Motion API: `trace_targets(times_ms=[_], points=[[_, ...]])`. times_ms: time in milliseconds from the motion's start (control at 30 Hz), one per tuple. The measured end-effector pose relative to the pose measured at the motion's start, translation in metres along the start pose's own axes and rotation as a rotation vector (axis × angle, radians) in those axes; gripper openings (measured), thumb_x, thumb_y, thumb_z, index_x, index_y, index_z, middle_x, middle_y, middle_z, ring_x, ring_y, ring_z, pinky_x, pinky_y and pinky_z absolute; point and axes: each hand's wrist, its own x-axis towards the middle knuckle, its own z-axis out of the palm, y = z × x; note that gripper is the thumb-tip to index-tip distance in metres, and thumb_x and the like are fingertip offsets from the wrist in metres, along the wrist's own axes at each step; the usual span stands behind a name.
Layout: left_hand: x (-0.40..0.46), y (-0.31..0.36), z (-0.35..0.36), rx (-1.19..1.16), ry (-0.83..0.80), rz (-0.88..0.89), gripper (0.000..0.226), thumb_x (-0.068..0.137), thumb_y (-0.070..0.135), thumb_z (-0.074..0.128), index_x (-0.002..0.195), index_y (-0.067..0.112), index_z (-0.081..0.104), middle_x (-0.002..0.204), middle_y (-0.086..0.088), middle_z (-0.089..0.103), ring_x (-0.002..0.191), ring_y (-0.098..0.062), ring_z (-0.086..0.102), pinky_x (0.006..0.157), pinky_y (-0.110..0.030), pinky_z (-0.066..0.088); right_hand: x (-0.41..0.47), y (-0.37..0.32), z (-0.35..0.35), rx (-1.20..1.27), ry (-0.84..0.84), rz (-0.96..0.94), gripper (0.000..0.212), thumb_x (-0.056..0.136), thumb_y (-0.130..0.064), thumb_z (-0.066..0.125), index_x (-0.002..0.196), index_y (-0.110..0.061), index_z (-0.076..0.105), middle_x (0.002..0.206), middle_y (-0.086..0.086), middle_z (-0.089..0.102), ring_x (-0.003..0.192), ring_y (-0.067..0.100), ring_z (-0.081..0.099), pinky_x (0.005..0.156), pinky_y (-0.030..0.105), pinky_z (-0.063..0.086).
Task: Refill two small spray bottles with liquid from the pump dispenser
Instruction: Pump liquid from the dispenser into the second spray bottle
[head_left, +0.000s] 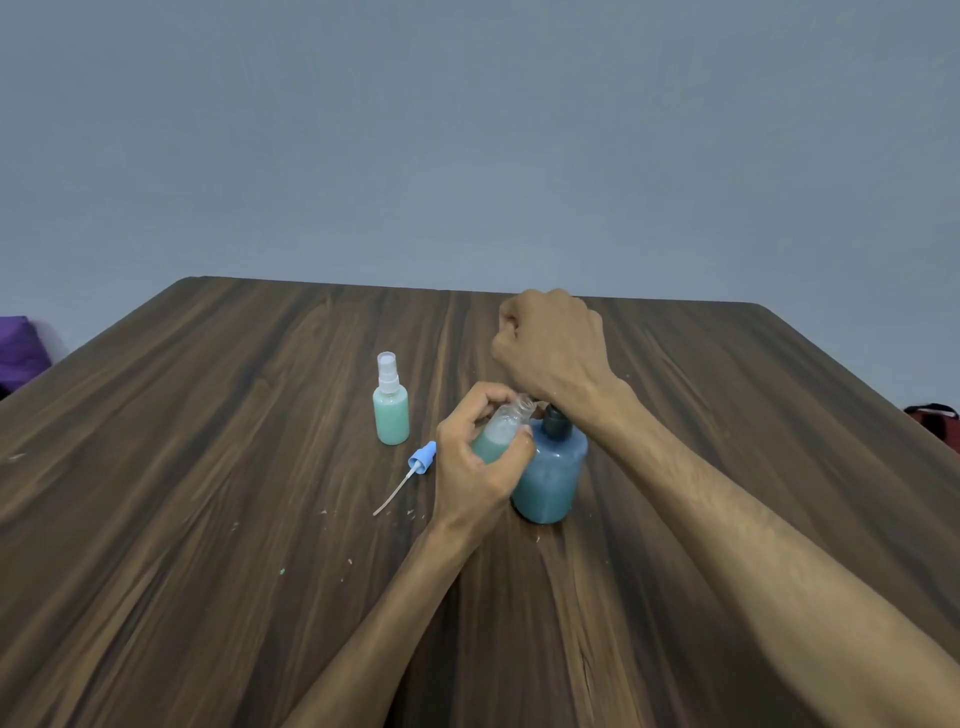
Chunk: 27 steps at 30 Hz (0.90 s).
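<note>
On the dark wood-grain surface (260, 467), we see the left hand (478, 467) gripping an uncapped clear small spray bottle (501, 434), part-filled green and tilted, against the blue pump dispenser (550, 467), the fisted right hand (550, 343) atop its pump, a capped bottle (390, 410) at ten o'clock.

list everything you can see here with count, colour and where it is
capped spray bottle: 1, clear with teal liquid, white sprayer, upright at table centre
open spray bottle: 1, clear, partly filled teal, tilted in left hand
spray head: 1, blue with white tube, lying on table left of left hand
pump dispenser: 1, blue-teal, dark collar, under right hand
table: 1, dark wood
purple object: 1, far left edge
red object: 1, far right edge
left hand: grips open spray bottle
right hand: fist over the dispenser's top
</note>
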Motion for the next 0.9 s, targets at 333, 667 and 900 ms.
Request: trace_targets(times_ms=[333, 667, 900], points=[[0.0007, 0.0, 0.0008, -0.023, 0.002, 0.007, 0.012, 0.082, 0.001, 0.062, 0.094, -0.001, 0.064, 0.086, -0.009, 0.068, 0.082, -0.024, 0.066, 0.075, -0.032, 0.055, 0.0022, -0.0011, -0.0034, 0.01, 0.052, -0.019, 0.022, 0.074, -0.009, 0.049, 0.058, -0.015, 0.035, 0.054, 0.002, 0.031, 0.056, 0.022, 0.024, 0.051, 0.032, 0.024], [0.0014, 0.0019, 0.002, -0.021, 0.005, 0.008, 0.013, 0.081, -0.006, 0.061, 0.093, -0.004, 0.065, 0.085, -0.009, 0.068, 0.082, -0.02, 0.066, 0.077, -0.025, 0.053, 0.0034, -0.0007, -0.0069, 0.024, 0.027, 0.003, 0.02, 0.075, -0.009, 0.047, 0.058, -0.014, 0.038, 0.053, 0.002, 0.034, 0.055, 0.022, 0.027, 0.052, 0.031, 0.024], [0.0003, -0.0001, 0.0012, -0.032, -0.002, 0.008, 0.013, 0.081, -0.004, 0.061, 0.093, -0.004, 0.064, 0.085, -0.01, 0.067, 0.081, -0.024, 0.065, 0.076, -0.03, 0.054, 0.0012, -0.0018, -0.0071, 0.029, 0.0, 0.015, 0.021, 0.075, -0.009, 0.047, 0.057, -0.014, 0.037, 0.053, 0.002, 0.032, 0.056, 0.022, 0.025, 0.051, 0.031, 0.022]])
